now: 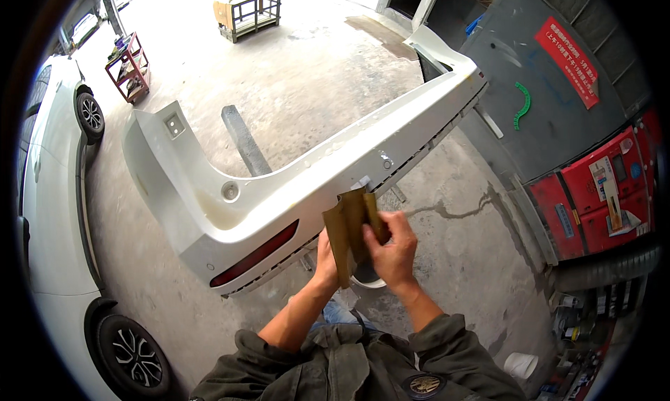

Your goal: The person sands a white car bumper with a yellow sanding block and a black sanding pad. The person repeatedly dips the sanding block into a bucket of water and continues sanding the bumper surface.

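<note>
Between my two hands is a creased, olive-brown sheet that looks like sandpaper [347, 226], folded lengthwise. My left hand [324, 263] grips it from behind, its fingers mostly covered by the sheet. On the other side, my right hand [396, 251] pinches the sheet between thumb and fingers. Just beyond them lies a white car bumper [293, 204], raised off the floor, with wet-looking patches on its upper face. A dark red reflector [257, 254] is set in its near left part. The sheet overlaps the bumper's near edge in view; whether they touch, I cannot tell.
Under my hands a round bucket [368, 284] partly shows. A white car [59, 184] stands along the left. On the right are a grey board [516, 73] and a red cabinet [593, 198]. Farther off stand a red trolley [129, 69] and a metal-framed cart [251, 13].
</note>
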`<state>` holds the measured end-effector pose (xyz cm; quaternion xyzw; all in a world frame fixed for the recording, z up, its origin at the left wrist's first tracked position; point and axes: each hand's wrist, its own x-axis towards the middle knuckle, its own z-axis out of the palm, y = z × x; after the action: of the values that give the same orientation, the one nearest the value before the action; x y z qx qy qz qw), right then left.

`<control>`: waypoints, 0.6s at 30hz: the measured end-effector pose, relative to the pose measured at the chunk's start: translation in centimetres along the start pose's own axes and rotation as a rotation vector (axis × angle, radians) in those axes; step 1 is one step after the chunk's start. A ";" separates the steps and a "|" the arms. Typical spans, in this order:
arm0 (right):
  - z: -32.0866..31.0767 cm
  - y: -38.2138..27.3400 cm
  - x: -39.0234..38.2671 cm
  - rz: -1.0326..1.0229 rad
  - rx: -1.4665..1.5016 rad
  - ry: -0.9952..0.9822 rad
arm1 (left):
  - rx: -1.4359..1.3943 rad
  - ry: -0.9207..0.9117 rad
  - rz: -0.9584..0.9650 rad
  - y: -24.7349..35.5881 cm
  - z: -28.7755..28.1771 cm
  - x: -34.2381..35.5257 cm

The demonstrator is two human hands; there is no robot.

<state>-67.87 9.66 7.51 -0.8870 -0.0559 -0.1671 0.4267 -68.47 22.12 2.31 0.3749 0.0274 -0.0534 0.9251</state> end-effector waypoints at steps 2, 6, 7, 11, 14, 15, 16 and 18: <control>0.4 0.1 0.0 -0.136 0.045 -0.029 | 0.086 -0.009 0.038 -0.5 0.4 -0.4; 0.6 0.1 -0.2 -0.115 0.038 -0.043 | 0.212 0.030 -0.038 -1.5 -1.0 -0.7; 0.6 0.0 -0.2 -0.029 0.087 -0.062 | 0.249 0.029 -0.050 -1.2 -0.3 -1.1; 0.5 -0.1 -0.4 0.106 0.223 -0.150 | 0.383 -0.019 -0.027 -1.3 -0.5 -2.2; 1.1 0.3 -1.3 0.201 0.532 -0.274 | 0.392 -0.017 -0.003 -1.6 -1.3 -2.1; 1.0 0.6 -1.8 0.259 0.670 -0.317 | 0.328 0.012 -0.023 -0.9 -0.5 -2.1; 0.8 1.2 -2.1 0.335 0.742 -0.389 | 0.263 0.041 -0.045 -0.5 0.0 -1.9; 1.0 2.1 -2.6 0.467 0.902 -0.410 | 0.392 0.073 -0.014 -0.7 -1.1 -1.4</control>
<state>-69.57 9.16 4.47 -0.6192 -0.0054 0.1490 0.7709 -69.93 22.48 1.16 0.5492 0.0526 -0.0507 0.8325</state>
